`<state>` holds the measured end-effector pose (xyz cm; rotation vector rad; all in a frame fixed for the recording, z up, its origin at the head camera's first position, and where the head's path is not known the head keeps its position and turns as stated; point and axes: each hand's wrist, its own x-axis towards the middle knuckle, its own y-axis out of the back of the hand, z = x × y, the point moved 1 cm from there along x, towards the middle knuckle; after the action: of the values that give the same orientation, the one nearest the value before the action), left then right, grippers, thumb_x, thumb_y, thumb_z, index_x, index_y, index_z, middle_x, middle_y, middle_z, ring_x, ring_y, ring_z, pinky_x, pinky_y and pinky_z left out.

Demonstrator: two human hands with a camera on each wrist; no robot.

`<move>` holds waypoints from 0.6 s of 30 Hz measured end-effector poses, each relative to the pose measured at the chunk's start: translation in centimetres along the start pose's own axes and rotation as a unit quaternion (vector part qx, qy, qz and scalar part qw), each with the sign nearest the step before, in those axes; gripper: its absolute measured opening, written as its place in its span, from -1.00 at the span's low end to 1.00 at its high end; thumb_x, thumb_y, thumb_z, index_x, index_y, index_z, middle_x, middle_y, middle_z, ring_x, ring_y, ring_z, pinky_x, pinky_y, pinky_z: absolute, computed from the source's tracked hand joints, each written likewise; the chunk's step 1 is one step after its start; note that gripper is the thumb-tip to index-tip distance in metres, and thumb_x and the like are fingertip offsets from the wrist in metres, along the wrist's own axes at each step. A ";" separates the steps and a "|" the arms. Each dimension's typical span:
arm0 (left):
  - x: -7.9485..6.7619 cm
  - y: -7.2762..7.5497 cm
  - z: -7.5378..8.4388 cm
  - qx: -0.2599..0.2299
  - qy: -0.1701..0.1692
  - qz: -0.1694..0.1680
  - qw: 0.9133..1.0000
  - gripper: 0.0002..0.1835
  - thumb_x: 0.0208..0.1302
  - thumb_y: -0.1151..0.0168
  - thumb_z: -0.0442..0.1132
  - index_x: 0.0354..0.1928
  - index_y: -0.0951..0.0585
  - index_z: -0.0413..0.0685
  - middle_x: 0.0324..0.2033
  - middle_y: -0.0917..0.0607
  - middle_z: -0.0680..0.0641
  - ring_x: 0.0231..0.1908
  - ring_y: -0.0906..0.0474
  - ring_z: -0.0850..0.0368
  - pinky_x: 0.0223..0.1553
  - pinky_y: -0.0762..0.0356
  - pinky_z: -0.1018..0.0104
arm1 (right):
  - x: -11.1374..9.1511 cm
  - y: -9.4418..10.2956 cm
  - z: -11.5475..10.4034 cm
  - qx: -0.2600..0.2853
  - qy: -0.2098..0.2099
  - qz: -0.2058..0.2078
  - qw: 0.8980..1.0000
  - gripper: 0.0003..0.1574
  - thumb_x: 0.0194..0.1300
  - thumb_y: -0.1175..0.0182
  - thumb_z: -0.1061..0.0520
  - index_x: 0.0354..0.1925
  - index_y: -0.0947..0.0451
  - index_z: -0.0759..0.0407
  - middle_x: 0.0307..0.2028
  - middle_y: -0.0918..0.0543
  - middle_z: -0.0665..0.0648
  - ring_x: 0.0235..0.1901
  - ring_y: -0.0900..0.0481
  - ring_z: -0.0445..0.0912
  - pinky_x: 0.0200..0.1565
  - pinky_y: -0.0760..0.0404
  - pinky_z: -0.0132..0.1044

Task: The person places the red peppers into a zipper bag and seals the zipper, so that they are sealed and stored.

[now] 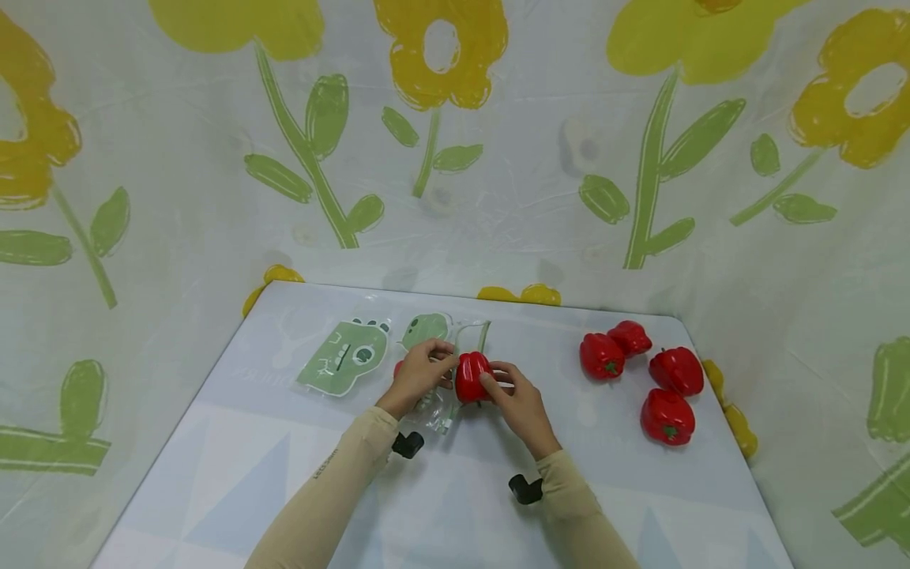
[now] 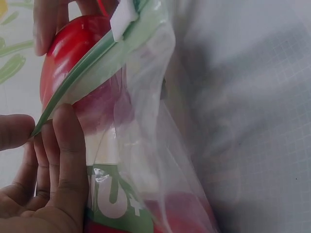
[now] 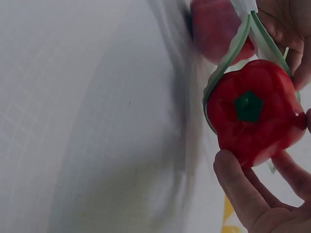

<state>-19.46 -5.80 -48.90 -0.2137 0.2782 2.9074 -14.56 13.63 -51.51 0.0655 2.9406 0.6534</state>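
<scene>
My right hand (image 1: 522, 407) holds a shiny red bell pepper (image 1: 471, 378) by its side, with fingers and thumb around it. In the right wrist view the pepper's green stem end (image 3: 249, 106) faces the camera, and its far part sits between the green-edged lips of a clear zip bag (image 3: 228, 63). With thumb and fingers, my left hand (image 2: 58, 179) pinches the green zip edge (image 2: 73, 80) of that bag. Another red pepper (image 3: 216, 31) shows through the plastic deeper inside. In the head view my left hand hides much of the bag.
Several red peppers (image 1: 668, 417) lie grouped at the table's right side. A flat clear bag with a green cartoon monster face (image 1: 348, 359) lies to the left of my hands. A flower-printed curtain (image 1: 519, 174) hangs behind the white table (image 1: 298, 482).
</scene>
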 end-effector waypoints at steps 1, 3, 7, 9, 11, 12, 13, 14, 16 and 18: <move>0.0 0.0 0.0 0.001 0.001 0.000 1.000 -0.65 0.35 -0.27 -0.20 0.10 -0.58 -0.23 -0.16 -0.65 -0.16 -0.30 -0.68 0.00 -0.30 -0.74 0.17 | 0.0 -0.1 -0.1 0.006 0.002 -0.004 1.000 -0.28 0.32 -0.22 -0.41 0.28 -0.49 -0.09 0.16 -0.62 0.17 0.00 -0.68 0.05 -0.03 -0.71 -0.09; 0.0 0.0 0.0 0.001 0.003 0.000 1.000 -0.63 0.35 -0.28 -0.19 0.11 -0.58 -0.24 -0.16 -0.65 -0.16 -0.30 -0.68 0.00 -0.30 -0.74 0.18 | -0.1 -0.2 -0.2 0.019 0.008 -0.011 1.000 -0.34 0.39 -0.19 -0.34 0.28 -0.50 -0.05 0.14 -0.63 0.18 -0.03 -0.68 0.04 -0.03 -0.71 -0.08; 0.0 0.0 0.0 0.004 0.002 0.001 1.000 -0.64 0.35 -0.27 -0.20 0.10 -0.58 -0.23 -0.17 -0.65 -0.16 -0.30 -0.68 0.01 -0.29 -0.74 0.18 | -0.2 0.1 -0.1 0.052 0.014 -0.034 0.998 -0.50 0.58 -0.01 -0.13 0.30 -0.50 0.05 0.10 -0.65 0.17 -0.05 -0.66 0.01 0.04 -0.67 -0.01; 0.0 0.0 0.1 0.006 0.003 0.002 1.000 -0.66 0.35 -0.26 -0.20 0.09 -0.58 -0.21 -0.17 -0.65 -0.16 -0.30 -0.68 0.01 -0.29 -0.74 0.18 | -0.3 0.3 0.0 0.068 0.008 -0.043 0.997 -0.53 0.60 0.02 -0.04 0.31 -0.50 0.08 0.09 -0.66 0.17 -0.04 -0.65 0.01 0.07 -0.64 0.03; 0.0 -0.1 0.1 0.007 0.003 0.002 1.000 -0.67 0.35 -0.26 -0.20 0.09 -0.59 -0.20 -0.17 -0.65 -0.15 -0.30 -0.69 0.01 -0.29 -0.74 0.18 | -0.2 0.3 0.1 0.083 0.002 -0.048 0.995 -0.54 0.58 -0.02 0.01 0.32 -0.48 0.12 0.10 -0.65 0.19 -0.02 -0.65 0.02 0.08 -0.63 0.03; 0.0 -0.1 0.2 0.007 0.004 0.001 1.000 -0.67 0.36 -0.26 -0.20 0.09 -0.59 -0.19 -0.16 -0.66 -0.15 -0.29 -0.69 0.01 -0.29 -0.74 0.18 | -0.2 0.4 0.2 0.088 -0.003 -0.048 0.995 -0.52 0.56 -0.06 0.01 0.33 -0.46 0.13 0.12 -0.64 0.20 -0.01 -0.64 0.03 0.08 -0.63 0.01; 0.0 -0.1 0.2 0.008 0.004 0.000 1.000 -0.67 0.36 -0.27 -0.20 0.09 -0.59 -0.19 -0.16 -0.66 -0.15 -0.30 -0.69 0.01 -0.29 -0.74 0.18 | -0.1 0.4 0.3 0.095 -0.005 -0.048 0.994 -0.49 0.54 -0.10 0.03 0.34 -0.44 0.17 0.13 -0.63 0.23 0.01 -0.64 0.04 0.08 -0.64 0.00; 0.0 -0.1 0.1 0.009 0.004 -0.002 1.000 -0.67 0.36 -0.27 -0.20 0.09 -0.59 -0.19 -0.16 -0.66 -0.15 -0.31 -0.68 0.01 -0.28 -0.74 0.18 | -0.1 0.3 0.4 0.098 -0.007 -0.049 0.994 -0.46 0.52 -0.13 0.03 0.35 -0.42 0.20 0.15 -0.62 0.24 0.03 -0.64 0.05 0.07 -0.64 -0.02; 0.0 -0.2 0.0 0.011 0.005 -0.007 1.000 -0.66 0.36 -0.26 -0.19 0.10 -0.58 -0.19 -0.15 -0.66 -0.15 -0.32 -0.68 0.01 -0.26 -0.74 0.18 | 0.1 0.3 0.6 0.105 -0.012 -0.052 0.993 -0.40 0.49 -0.17 0.04 0.37 -0.39 0.26 0.18 -0.59 0.27 0.05 -0.63 0.06 0.06 -0.65 -0.06; 0.1 -0.3 0.0 0.016 0.009 -0.011 1.000 -0.65 0.35 -0.26 -0.18 0.10 -0.58 -0.17 -0.15 -0.67 -0.14 -0.33 -0.68 0.01 -0.24 -0.74 0.19 | 0.1 0.1 0.6 0.107 -0.019 -0.057 0.992 -0.39 0.48 -0.19 0.05 0.36 -0.40 0.28 0.20 -0.58 0.27 0.05 -0.62 0.06 0.05 -0.66 -0.09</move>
<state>-19.44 -5.50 -49.00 -0.2355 0.3219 2.8782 -14.60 14.03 -52.05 -0.0691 2.9379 0.3167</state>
